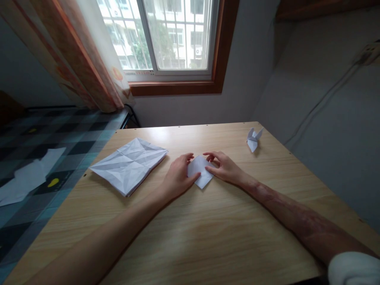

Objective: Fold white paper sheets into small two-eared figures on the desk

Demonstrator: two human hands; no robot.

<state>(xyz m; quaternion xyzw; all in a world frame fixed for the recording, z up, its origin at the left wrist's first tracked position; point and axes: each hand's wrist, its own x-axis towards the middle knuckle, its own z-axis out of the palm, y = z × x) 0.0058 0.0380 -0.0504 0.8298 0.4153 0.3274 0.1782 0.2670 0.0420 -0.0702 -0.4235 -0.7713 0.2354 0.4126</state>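
Observation:
A small white folded paper square (pixel 202 180) lies on the wooden table, turned so that one corner points toward me. My left hand (pixel 178 174) grips its left side, the thumb pressed on top and the fingers curled around the far left edge. On the opposite side my right hand (pixel 222 165) pinches the right corner, its thumb on the paper and its index finger arched above it. To the left lies a stack of creased white paper sheets (pixel 130 164). A finished-looking origami figure (pixel 253 139) with two upright points stands at the far right of the table.
The table (pixel 190 237) reaches toward the wall below a barred window (pixel 178 35). At left, a bed with a checked cover (pixel 68 130) holds loose white sheets (pixel 32 176). A curtain (pixel 86 51) hangs beside the window, and a cable (pixel 323 97) runs down the right wall.

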